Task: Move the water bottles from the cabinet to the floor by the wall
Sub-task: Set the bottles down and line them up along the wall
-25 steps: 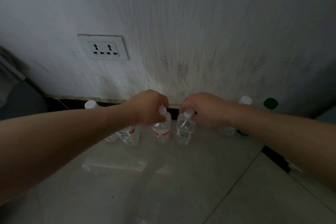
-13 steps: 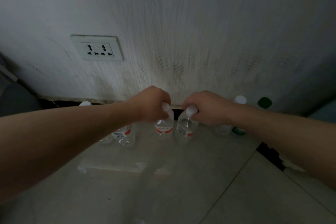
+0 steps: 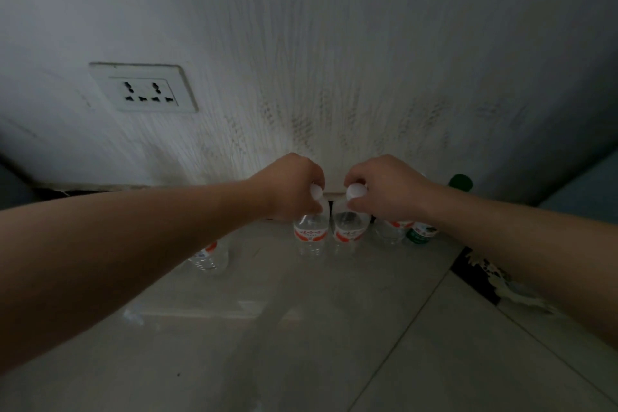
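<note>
Fig.: two red-label water bottles (image 3: 311,234) upright on floor (image 3: 301,344) at wall (image 3: 334,60). Left hand (image 3: 291,189) and right hand (image 3: 384,191), fingers closed on caps. More bottles either side of fingers, incl. green-cap bottle (image 3: 423,231). Well along; cabinet unseen, remainder unknown.

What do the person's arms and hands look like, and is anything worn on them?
Both forearms are bare, with no sleeves in view. The left hand and right hand wear no gloves, and no watch, bracelet or ring is visible. The dim light hides finer detail.
</note>
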